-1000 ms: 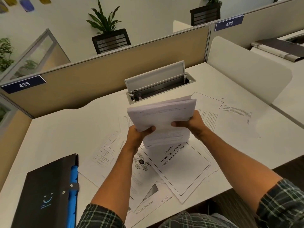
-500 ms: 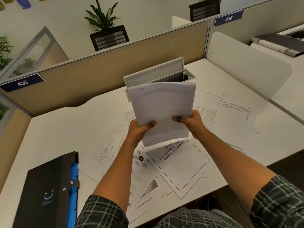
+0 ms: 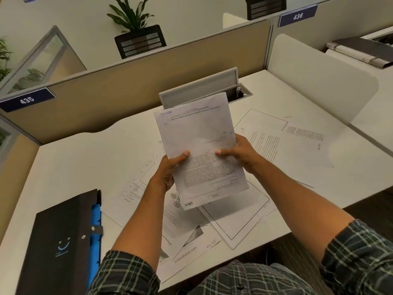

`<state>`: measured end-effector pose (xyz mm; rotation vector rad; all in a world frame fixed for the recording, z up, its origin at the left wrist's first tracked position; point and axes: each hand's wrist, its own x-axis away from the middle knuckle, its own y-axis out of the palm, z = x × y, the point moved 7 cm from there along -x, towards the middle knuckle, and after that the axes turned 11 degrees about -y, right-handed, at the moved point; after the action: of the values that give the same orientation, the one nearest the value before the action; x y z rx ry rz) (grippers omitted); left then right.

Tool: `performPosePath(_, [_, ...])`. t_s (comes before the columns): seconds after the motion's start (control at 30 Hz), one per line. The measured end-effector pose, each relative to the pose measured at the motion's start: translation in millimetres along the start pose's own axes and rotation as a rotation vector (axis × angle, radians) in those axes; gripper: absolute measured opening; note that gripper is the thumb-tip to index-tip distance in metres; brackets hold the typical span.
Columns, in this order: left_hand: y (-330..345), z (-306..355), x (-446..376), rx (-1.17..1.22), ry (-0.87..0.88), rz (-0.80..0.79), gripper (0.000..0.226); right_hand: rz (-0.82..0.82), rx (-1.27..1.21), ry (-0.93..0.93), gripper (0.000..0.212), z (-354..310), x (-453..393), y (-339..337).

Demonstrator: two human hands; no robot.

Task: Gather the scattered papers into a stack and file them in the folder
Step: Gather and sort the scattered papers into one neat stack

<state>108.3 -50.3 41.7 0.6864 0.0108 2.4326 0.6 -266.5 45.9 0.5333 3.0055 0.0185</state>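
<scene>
Both hands hold a stack of white printed papers (image 3: 198, 135) upright above the desk, its printed face toward me. My left hand (image 3: 168, 171) grips the stack's left edge with the thumb on the front. My right hand (image 3: 238, 153) grips the right edge the same way. Several loose sheets (image 3: 236, 222) lie scattered on the white desk under and around the stack, more sheets (image 3: 297, 141) to the right. A black folder (image 3: 59, 241) with a blue inner edge lies shut at the desk's near left.
An open cable tray with a raised grey lid (image 3: 200, 86) sits in the desk behind the stack. A beige partition (image 3: 127, 77) runs along the back and a white divider (image 3: 314, 81) stands at the right. Bare desk surface (image 3: 80, 158) shows at the left.
The stack has been turned from a flat, long-side-across hold to an upright, tall hold facing me. Both hands stayed on its edges.
</scene>
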Motion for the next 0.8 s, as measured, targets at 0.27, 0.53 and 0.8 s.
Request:
performPosePath(0.27, [-35.6,-29.0,-6.1,-0.073,-0.069,0.249,0.039,-0.050,0.153,0.160,0.040,25.0,6.9,6.9])
performPosePath(0.53, [-85.7,-61.7,-2.9,-0.135,-0.219,0.444,0.045,-0.105,1.281,0.373,0.093,61.8,36.6,-25.8])
performPosePath(0.8, [-97.7,-81.2,-8.1,-0.135,-0.255,0.521,0.053,-0.146,1.293,0.433,0.094,72.6,38.4,-18.0])
